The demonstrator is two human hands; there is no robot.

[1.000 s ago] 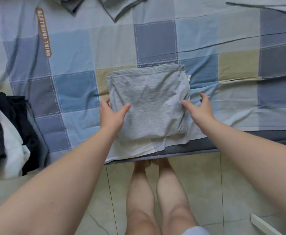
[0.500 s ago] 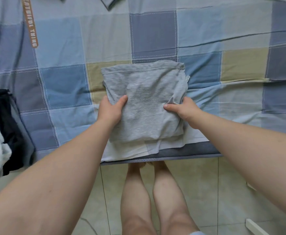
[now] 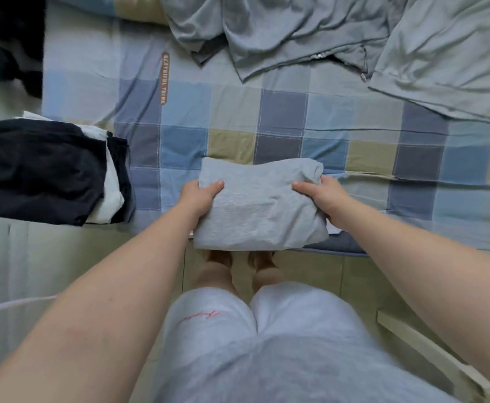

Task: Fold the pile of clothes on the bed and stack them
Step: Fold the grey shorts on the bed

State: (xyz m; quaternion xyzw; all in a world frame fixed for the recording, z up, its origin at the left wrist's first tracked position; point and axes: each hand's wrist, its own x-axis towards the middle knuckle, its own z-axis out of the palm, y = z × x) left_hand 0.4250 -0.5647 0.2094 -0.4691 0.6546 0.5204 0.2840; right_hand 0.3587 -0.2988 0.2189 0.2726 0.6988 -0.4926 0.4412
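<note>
The left hand (image 3: pixel 198 196) and right hand (image 3: pixel 323 196) each grip a side of the folded grey garment (image 3: pixel 259 207) (thumbs on top, fingers curled beneath) over the checked bed (image 3: pixel 296 117) edge.

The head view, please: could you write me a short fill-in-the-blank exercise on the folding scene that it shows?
1. The folded garment gripped by the left hand and the right hand is ____ in colour.
2. The stack of folded clothes lies on the person's ____ side.
3. The layer showing between that stack's dark pieces is ____.

Missing words: grey; left; white.
</note>
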